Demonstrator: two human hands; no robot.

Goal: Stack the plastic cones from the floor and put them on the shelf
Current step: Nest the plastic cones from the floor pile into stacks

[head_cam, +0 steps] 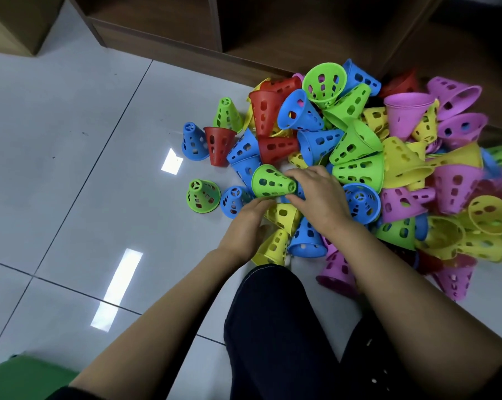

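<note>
Grey floor tiles point(85, 197) hold heaped cones point(356, 145); right grip point(319, 194) pinches green cone point(270, 181), left grip point(244, 226) unclear.

Floor point(70, 183): glossy pale-grey tiles, dark joints, patches of light glare. A heap of perforated plastic cones point(359, 157) in red, blue, green, yellow and pink lies on it, against the base of the wooden shelf unit point(171, 50). Left of the heap, standing apart: blue cone point(194, 141) upright, red cone point(219, 150) just beside it, upright green cone point(202, 195) nearer the person. Cardboard box point(16, 21) far left of the heap.
</note>
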